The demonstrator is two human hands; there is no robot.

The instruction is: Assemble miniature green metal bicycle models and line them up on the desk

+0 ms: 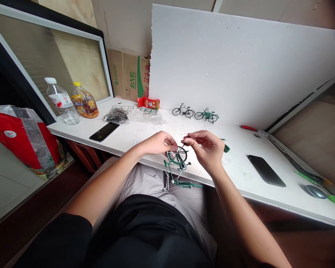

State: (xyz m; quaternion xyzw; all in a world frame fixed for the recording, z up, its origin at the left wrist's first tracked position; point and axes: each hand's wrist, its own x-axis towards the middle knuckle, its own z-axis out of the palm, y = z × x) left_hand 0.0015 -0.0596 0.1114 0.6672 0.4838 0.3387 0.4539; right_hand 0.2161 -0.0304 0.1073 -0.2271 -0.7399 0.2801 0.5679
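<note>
Black shirt (145,230) before white table (237,167), white board (234,67) behind.

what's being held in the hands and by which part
The left hand holds a green wire-spoked model bicycle by its upper wheel's rim; the right hand pinches a small dark piece, which end is unclear.

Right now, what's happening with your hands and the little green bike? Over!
Left hand holding green bike by wheel. Right hand pinching small dark piece. Bike partly past table edge. Black phone not blocking.
</note>
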